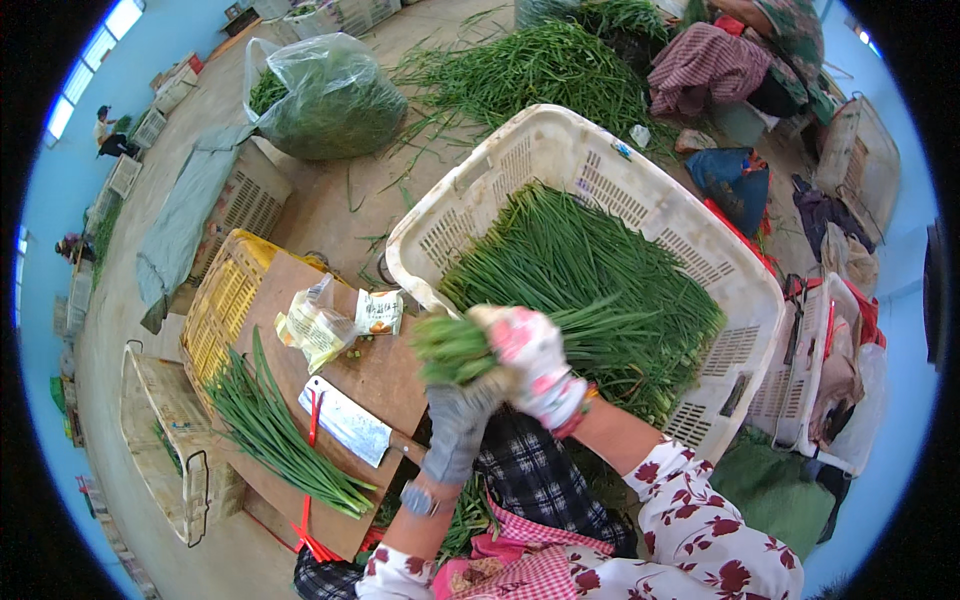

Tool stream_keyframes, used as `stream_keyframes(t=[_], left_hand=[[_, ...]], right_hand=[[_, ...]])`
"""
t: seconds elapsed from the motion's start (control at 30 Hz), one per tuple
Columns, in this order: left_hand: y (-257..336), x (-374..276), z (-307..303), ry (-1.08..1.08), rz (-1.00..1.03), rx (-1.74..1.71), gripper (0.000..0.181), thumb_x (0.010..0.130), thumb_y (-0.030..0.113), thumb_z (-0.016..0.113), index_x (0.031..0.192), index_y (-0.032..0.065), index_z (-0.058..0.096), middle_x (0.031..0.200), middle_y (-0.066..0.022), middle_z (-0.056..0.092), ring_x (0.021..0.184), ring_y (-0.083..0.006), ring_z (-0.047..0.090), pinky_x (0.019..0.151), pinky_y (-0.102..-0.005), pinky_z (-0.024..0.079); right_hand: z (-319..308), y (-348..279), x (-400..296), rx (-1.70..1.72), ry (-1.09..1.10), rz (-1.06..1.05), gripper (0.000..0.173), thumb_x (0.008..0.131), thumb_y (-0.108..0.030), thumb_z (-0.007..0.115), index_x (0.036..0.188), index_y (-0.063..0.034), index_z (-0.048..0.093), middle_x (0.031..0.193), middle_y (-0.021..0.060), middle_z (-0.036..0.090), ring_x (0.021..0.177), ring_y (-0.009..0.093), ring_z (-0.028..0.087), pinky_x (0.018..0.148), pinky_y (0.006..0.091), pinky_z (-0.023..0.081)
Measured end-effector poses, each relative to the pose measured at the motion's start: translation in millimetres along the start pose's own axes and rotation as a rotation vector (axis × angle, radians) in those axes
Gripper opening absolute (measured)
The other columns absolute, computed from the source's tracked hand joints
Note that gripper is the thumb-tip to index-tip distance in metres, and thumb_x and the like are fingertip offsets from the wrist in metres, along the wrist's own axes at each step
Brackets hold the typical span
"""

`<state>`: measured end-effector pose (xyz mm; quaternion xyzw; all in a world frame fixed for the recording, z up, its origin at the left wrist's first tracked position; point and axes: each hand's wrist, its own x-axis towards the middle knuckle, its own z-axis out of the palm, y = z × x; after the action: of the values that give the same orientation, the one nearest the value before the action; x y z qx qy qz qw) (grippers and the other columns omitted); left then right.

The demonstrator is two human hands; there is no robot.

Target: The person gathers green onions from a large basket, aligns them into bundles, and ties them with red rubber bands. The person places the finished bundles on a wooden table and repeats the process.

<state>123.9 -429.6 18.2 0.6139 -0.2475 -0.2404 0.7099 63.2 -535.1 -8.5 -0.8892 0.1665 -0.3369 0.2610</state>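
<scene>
A bunch of garlic chives (452, 348) is gripped between my hands, its near end blurred by motion. My right hand (527, 358), in a white and pink patterned glove, closes around it from above. Against its underside is my left hand (461, 427), grey-gloved and likewise closed on the bunch. Many more chives (577, 247) fill the white plastic crate (420, 202) in front of me. On the brown board (289, 274) at left lie another bunch of chives (281, 439), a cleaver (352, 424) and a red strip (313, 420). The strip passes beneath that bunch.
A crumpled plastic bag (311, 322) and a small packet (379, 311) rest on the board, beside a yellow crate (225, 300). Beyond are a stuffed clear bag (330, 105) and a heap of loose greens (525, 71). A person (787, 45) sits at upper right.
</scene>
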Motion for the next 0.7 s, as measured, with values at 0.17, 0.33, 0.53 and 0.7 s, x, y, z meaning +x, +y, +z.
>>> stream_keyframes(t=[0.17,0.33,0.53,0.7], left_hand=[[-17.7,2.9,-0.6,0.249,-0.121,-0.495,0.045,0.091,0.016,0.063,0.131,0.0026,0.047,0.121,-0.0076,0.057,0.110,-0.0175,0.055,0.097,-0.0345,0.045],[-0.2,12.1,-31.9,0.321,-0.225,-0.985,0.022,0.090,0.023,0.060,0.105,0.0079,0.058,0.102,-0.0066,0.063,0.096,-0.0230,0.059,0.093,-0.0408,0.049],[18.4,22.3,-58.3,0.485,-0.017,-0.898,0.018,0.092,0.022,0.057,0.100,0.0064,0.058,0.097,-0.0089,0.062,0.096,-0.0242,0.059,0.089,-0.0409,0.050],[32.0,23.2,-75.4,0.571,0.104,-0.867,0.017,0.093,0.020,0.055,0.099,0.0048,0.058,0.096,-0.0117,0.062,0.095,-0.0242,0.059,0.090,-0.0390,0.050]], right_hand=[[12.9,-26.1,3.8,-0.167,-0.024,-0.140,0.035,0.084,-0.014,0.051,0.116,0.0002,0.053,0.102,0.0119,0.059,0.094,0.027,0.058,0.081,0.0407,0.046],[-3.7,-11.5,-10.1,-0.288,-0.133,-0.203,0.045,0.081,-0.010,0.054,0.125,-0.0003,0.051,0.117,0.0158,0.056,0.108,0.031,0.055,0.091,0.0447,0.045],[-32.9,149.6,-101.3,-0.465,-0.293,0.179,0.030,0.074,-0.005,0.061,0.103,-0.0080,0.057,0.086,0.0106,0.065,0.078,0.032,0.065,0.068,0.0450,0.052],[-89.4,120.9,-123.7,0.065,0.247,0.519,0.022,0.083,-0.006,0.065,0.104,-0.0027,0.062,0.090,0.0133,0.068,0.077,0.024,0.068,0.070,0.0330,0.055]])
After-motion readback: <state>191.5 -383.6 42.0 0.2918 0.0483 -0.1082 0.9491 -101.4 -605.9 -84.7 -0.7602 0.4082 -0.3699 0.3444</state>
